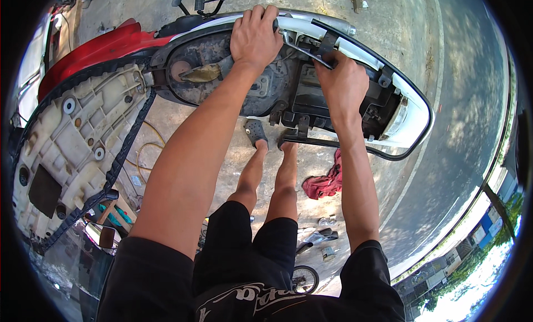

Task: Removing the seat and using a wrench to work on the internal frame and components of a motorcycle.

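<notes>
A motorbike stands across the view with its underseat bay exposed and its seat (78, 130) tipped up to the left, pale underside showing. A metal wrench (302, 49) with a bent end slants over the bay near the white tail panel (408, 94). My right hand (344, 86) is closed round the wrench's lower end, above a black box (311, 92) in the bay. My left hand (256, 38) is closed at the bike's far edge, beside the wrench's bent end. Its fingertips curl over that edge, and part of its grip is hidden.
Red bodywork (102, 53) lies at the left. A dark red cloth (325, 180) is on the concrete right of my feet, with loose parts (322, 237) nearer me. A yellowish hose (141, 155) curves below the seat. A road (461, 100) runs along the right.
</notes>
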`<move>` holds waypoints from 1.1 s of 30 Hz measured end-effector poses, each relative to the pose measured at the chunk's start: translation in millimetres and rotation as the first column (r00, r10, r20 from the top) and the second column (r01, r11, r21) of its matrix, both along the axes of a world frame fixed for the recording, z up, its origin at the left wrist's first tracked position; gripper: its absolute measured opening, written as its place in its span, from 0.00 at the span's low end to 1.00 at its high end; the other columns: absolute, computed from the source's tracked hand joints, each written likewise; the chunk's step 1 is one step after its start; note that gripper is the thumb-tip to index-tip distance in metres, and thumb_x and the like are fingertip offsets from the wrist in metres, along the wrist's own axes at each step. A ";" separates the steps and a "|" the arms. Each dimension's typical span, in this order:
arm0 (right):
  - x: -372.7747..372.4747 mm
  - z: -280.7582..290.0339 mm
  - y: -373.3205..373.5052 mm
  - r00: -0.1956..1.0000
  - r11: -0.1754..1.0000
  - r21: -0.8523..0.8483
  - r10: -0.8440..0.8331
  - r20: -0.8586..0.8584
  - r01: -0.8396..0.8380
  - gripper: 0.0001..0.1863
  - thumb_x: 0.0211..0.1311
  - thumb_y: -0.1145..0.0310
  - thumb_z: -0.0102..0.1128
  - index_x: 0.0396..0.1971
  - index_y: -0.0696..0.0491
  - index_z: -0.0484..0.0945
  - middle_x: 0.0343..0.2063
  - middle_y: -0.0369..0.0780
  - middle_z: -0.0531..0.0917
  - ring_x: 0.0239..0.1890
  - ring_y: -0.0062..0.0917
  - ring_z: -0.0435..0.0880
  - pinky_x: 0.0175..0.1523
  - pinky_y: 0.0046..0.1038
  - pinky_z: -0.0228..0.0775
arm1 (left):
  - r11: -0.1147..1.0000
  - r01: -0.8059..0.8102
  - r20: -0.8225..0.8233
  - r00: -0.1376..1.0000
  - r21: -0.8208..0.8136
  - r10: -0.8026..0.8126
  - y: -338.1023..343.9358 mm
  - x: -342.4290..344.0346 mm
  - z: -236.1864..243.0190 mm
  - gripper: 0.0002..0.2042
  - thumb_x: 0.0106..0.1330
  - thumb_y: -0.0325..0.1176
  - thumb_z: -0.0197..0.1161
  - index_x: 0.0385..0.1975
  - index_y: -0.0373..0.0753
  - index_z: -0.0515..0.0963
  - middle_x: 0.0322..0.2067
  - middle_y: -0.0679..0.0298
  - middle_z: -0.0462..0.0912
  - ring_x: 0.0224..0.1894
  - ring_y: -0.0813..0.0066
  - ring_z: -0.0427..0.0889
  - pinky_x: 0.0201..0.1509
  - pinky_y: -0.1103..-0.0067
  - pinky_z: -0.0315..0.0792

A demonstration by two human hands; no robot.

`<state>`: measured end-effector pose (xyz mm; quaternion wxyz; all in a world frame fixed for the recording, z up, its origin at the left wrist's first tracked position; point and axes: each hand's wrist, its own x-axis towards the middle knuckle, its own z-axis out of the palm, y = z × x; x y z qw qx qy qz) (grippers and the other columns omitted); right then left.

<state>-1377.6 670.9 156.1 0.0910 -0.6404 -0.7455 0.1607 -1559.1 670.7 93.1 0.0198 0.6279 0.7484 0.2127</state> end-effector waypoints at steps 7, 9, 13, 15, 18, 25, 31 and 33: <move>-8.2 -2.5 -3.4 0.995 0.997 -0.018 -0.083 -0.064 0.082 0.11 0.47 0.66 0.66 0.33 0.49 0.84 0.21 0.48 0.83 0.27 0.44 0.83 0.36 0.38 0.76 | 0.999 0.007 -0.002 1.000 0.039 -0.007 2.9 2.7 0.0 0.12 0.55 0.33 0.61 0.39 0.45 0.72 0.35 0.62 0.75 0.44 0.60 0.75 0.47 0.68 0.68; -8.0 -3.3 -4.3 0.977 0.986 -0.076 -0.157 -0.142 0.148 0.13 0.47 0.64 0.68 0.34 0.50 0.84 0.19 0.42 0.82 0.25 0.38 0.83 0.31 0.33 0.74 | 1.000 0.000 0.004 1.000 0.022 0.000 4.2 3.2 3.0 0.11 0.55 0.33 0.60 0.39 0.45 0.73 0.36 0.62 0.75 0.43 0.60 0.75 0.48 0.68 0.68; -4.1 10.4 -17.8 0.795 0.933 -0.286 -0.340 -0.503 0.218 0.19 0.50 0.60 0.70 0.39 0.55 0.80 0.12 0.32 0.71 0.15 0.14 0.65 0.23 0.24 0.55 | 0.999 -0.023 -0.027 0.999 -0.034 0.022 2.5 2.6 7.4 0.12 0.57 0.33 0.59 0.41 0.45 0.73 0.37 0.62 0.75 0.45 0.60 0.75 0.48 0.68 0.68; 5.7 7.2 -36.1 0.711 0.916 -0.310 -0.396 -0.581 0.256 0.17 0.57 0.59 0.67 0.39 0.56 0.78 0.14 0.28 0.69 0.16 0.09 0.57 0.22 0.20 0.46 | 0.997 -0.023 -0.022 1.000 -0.069 0.021 3.2 3.3 10.8 0.14 0.56 0.33 0.61 0.42 0.45 0.72 0.38 0.62 0.74 0.47 0.61 0.74 0.50 0.68 0.67; 24.3 0.4 -66.8 0.401 0.835 -0.426 -0.543 -0.738 0.348 0.13 0.66 0.58 0.57 0.38 0.54 0.76 0.13 0.26 0.64 0.15 0.09 0.53 0.20 0.18 0.43 | 0.997 -0.017 -0.037 0.999 -0.073 0.014 4.3 10.3 11.8 0.14 0.55 0.33 0.60 0.42 0.44 0.72 0.38 0.61 0.74 0.47 0.60 0.74 0.50 0.68 0.67; 48.1 -18.2 -85.8 -0.283 0.606 -0.721 -0.665 -0.691 0.336 0.20 0.73 0.48 0.41 0.31 0.50 0.69 0.13 0.26 0.57 0.12 0.08 0.52 0.16 0.14 0.40 | 0.999 -0.001 -0.063 0.998 -0.032 -0.001 6.3 14.2 12.9 0.13 0.55 0.31 0.60 0.41 0.43 0.72 0.38 0.60 0.75 0.45 0.57 0.75 0.49 0.66 0.68; 48.0 -45.2 -73.7 -0.112 0.662 -0.588 -0.615 -0.780 0.464 0.21 0.73 0.48 0.40 0.27 0.49 0.66 0.12 0.25 0.57 0.12 0.07 0.51 0.15 0.15 0.41 | 1.000 0.006 -0.073 0.997 -0.031 -0.009 5.4 20.5 13.1 0.12 0.55 0.29 0.59 0.40 0.42 0.73 0.37 0.59 0.75 0.44 0.55 0.75 0.47 0.66 0.68; 45.9 -51.6 -76.1 -0.100 0.657 -0.575 -0.612 -0.784 0.488 0.21 0.73 0.49 0.39 0.26 0.49 0.67 0.12 0.25 0.58 0.11 0.07 0.52 0.15 0.15 0.42 | 1.000 0.000 -0.082 0.997 -0.003 0.000 6.1 19.5 14.5 0.12 0.56 0.29 0.59 0.40 0.42 0.73 0.36 0.58 0.75 0.43 0.55 0.75 0.46 0.65 0.67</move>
